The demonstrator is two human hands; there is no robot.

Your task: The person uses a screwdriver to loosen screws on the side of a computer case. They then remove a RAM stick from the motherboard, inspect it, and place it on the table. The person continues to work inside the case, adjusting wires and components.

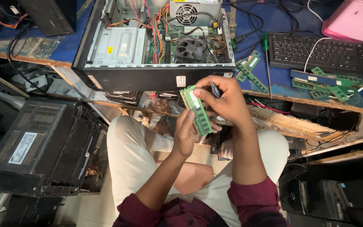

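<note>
A green memory module [195, 110] sits between the person's two hands, held in front of the lap and just below the edge of the desk [274, 88]. Its long axis runs from upper left to lower right, slightly tilted off vertical in the head view. The right hand [225, 101] is the higher of the two and pinches the module's upper end, thumb on the near face and fingers curled behind; a small dark flat piece [215, 89] is also tucked between its fingers, though what it is cannot be told. The left hand [184, 134] comes up from below, its fingers closed around the module's lower edge, so both hands are clamped on the same stick and nearly touching each other.

Just beyond the hands lies an open computer case [148, 42] on its side, its cooling fan [190, 47] and bundled wires showing. To the right of the right hand, more green memory modules [251, 71] lie scattered on the desk, with a screwdriver [266, 59] and a black keyboard [324, 54] farther out.
</note>
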